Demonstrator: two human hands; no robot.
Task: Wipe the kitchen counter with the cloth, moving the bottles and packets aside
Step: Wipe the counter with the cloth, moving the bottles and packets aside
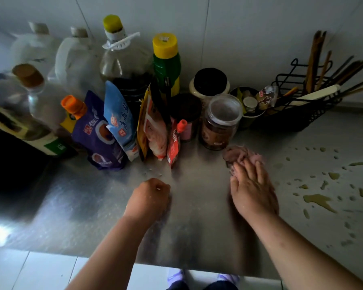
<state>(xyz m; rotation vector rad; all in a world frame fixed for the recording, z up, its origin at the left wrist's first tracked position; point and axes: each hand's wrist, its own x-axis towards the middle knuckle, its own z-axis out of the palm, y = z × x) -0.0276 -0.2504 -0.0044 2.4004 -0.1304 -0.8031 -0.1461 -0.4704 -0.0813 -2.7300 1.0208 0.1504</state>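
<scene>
Fingers of my right hand [252, 188] lie flat and close together, pressing the pink cloth [240, 156] onto the counter [76, 206]; nothing is gripped, just pushed. My left hand [149, 198] is curled into a loose fist, knuckles on the steel, holding nothing I can see. The cloth sits bunched toward the back edge, just in front of the clear jar [220, 122]. It is a rounded wad: no clear long axis or pointing end.

Risks, as I judge them:
- pushing further back nudges the jar, or topples the leaning red packet [174, 146]
- oily spill [321, 200] at the right edge smears rather than lifts
- bottles crowd the back, untouched.
</scene>
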